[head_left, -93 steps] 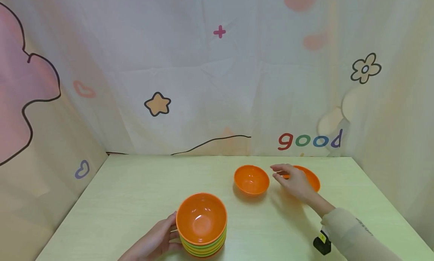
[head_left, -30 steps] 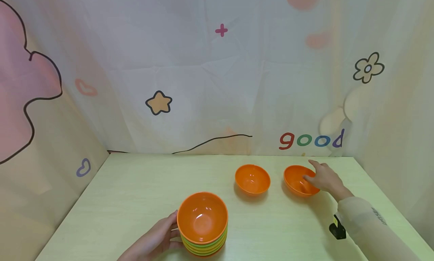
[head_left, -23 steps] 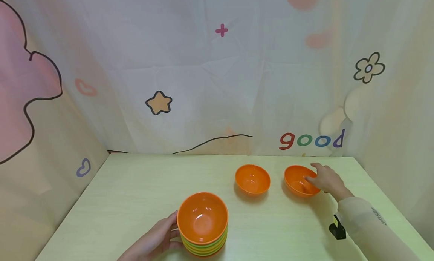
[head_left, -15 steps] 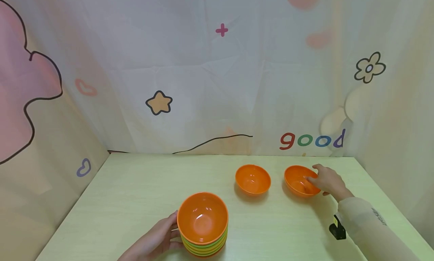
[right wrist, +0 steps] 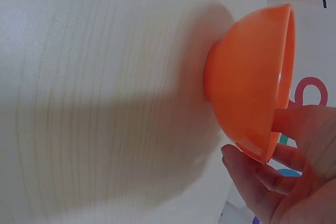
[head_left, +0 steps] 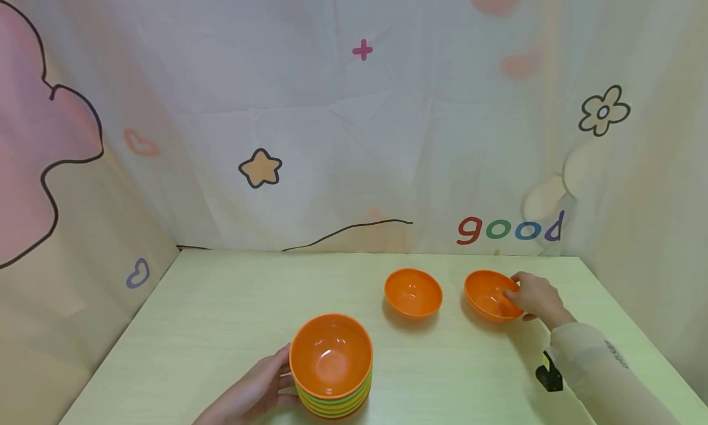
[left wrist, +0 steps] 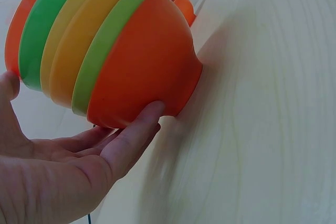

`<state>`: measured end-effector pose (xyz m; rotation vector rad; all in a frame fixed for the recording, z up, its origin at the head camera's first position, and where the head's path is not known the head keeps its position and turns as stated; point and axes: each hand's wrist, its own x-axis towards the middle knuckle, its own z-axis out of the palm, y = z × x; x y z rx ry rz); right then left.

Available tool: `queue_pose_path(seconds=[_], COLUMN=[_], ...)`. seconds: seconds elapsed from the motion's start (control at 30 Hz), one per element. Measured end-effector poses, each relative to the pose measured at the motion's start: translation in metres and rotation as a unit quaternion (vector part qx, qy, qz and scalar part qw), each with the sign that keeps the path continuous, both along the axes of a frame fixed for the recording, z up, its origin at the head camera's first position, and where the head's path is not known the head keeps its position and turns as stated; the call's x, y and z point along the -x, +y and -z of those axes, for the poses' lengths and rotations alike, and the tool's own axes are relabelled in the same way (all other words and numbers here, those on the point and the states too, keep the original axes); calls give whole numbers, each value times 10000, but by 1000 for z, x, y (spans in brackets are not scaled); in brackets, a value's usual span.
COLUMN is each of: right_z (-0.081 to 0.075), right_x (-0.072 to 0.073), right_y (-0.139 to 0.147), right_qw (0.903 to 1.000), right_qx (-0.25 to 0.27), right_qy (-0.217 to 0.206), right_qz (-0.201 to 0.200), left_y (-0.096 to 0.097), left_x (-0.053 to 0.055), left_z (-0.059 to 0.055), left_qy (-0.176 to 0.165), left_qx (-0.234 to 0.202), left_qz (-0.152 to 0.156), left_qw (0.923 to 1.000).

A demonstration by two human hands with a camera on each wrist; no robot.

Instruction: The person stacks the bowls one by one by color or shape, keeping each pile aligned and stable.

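Note:
Near the front stands a stack of bowls [head_left: 330, 357], orange on top with green and yellow ones beneath; the left wrist view shows an orange bowl [left wrist: 149, 61] at the bottom. My left hand [head_left: 260, 382] holds the stack from its left side, thumb by the top rim and fingers against the lower bowls. At the back right, an orange bowl [head_left: 489, 297] sits upright on the table. My right hand [head_left: 538, 299] pinches its right rim, with the thumb inside and the other fingers outside, as the right wrist view of this bowl [right wrist: 252, 77] shows.
A second single orange bowl [head_left: 413, 295] stands to the left of the one at my right hand, a small gap apart. The pale wooden table [head_left: 232, 314] ends at a printed curtain [head_left: 332, 136] behind and on both sides. A black device [head_left: 549, 376] hangs at my right sleeve.
My right hand has gone from the left side of the far right bowl to its right side, then lowered and closed on its rim. Bowls and left hand stay in place.

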<state>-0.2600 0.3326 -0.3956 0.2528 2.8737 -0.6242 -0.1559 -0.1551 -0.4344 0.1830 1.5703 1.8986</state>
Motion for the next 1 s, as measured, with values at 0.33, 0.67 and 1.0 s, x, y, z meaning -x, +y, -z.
queue_pose_path(seconds=[0.33,0.67,1.0], right_z=[3,2,4], right_x=[1,2,3], right_y=[1,-1,-1], right_qw=[9999,9998,9995], right_qx=[122,76,103], right_qy=[55,134,223], right_qz=[1,90,177], left_y=[0,0,1], left_x=[0,-1,-1], left_z=[-1,0,-1], left_qy=[29,21,-16], left_qx=[-2,37,48], left_qz=[26,-22,-31], left_qw=[10000,10000,10000])
